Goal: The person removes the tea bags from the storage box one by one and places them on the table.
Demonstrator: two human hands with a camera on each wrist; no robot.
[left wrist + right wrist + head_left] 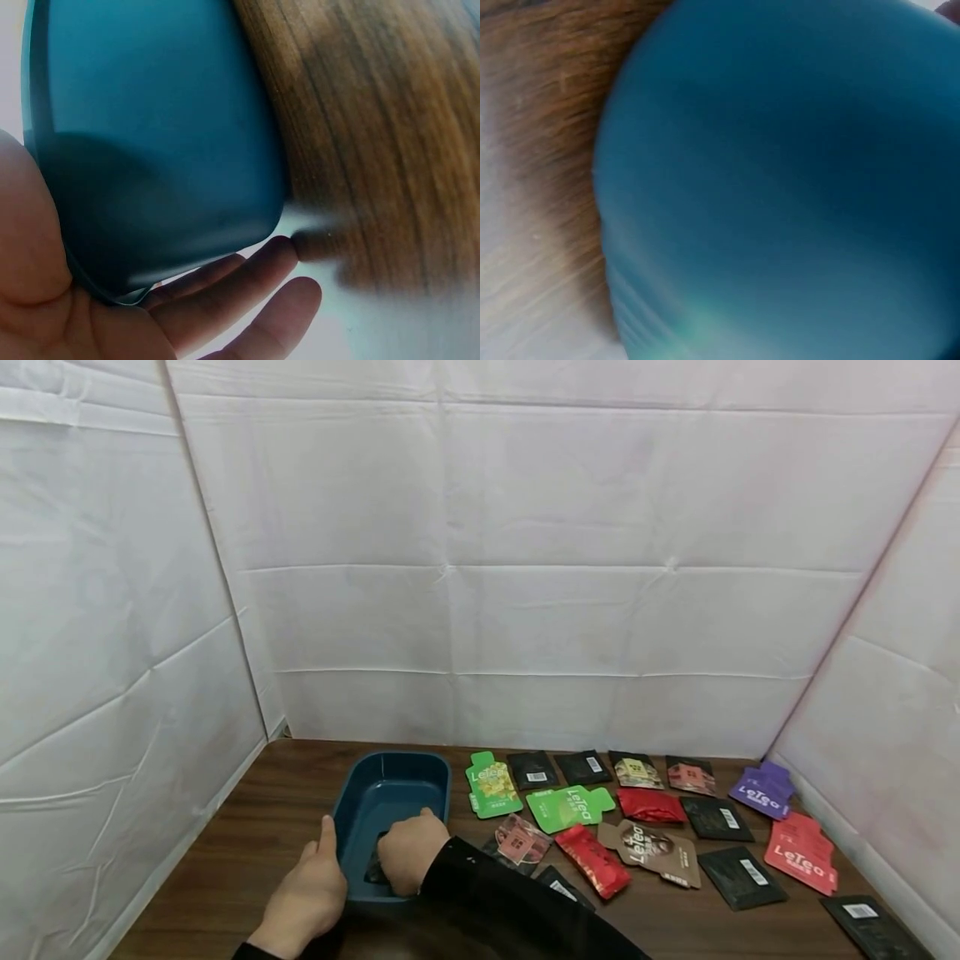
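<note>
A dark blue tray (390, 777) sits on the wooden table (247, 827), left of centre. My left hand (307, 889) rests against the tray's near left corner, thumb pointing up along the outer wall. In the left wrist view its straight fingers (232, 296) lie along the tray's outer wall (150, 150). Inside the near end of the tray, my right hand (408, 852) has its fingers curled down on a dark packet (373, 870), which is mostly hidden. The right wrist view shows only the blurred blue tray (795, 187).
Several flat packets lie spread to the right of the tray: green (570, 806), red (592, 860), brown (652, 847), black (742, 877) and purple (761, 789). White cloth walls close in the back and both sides.
</note>
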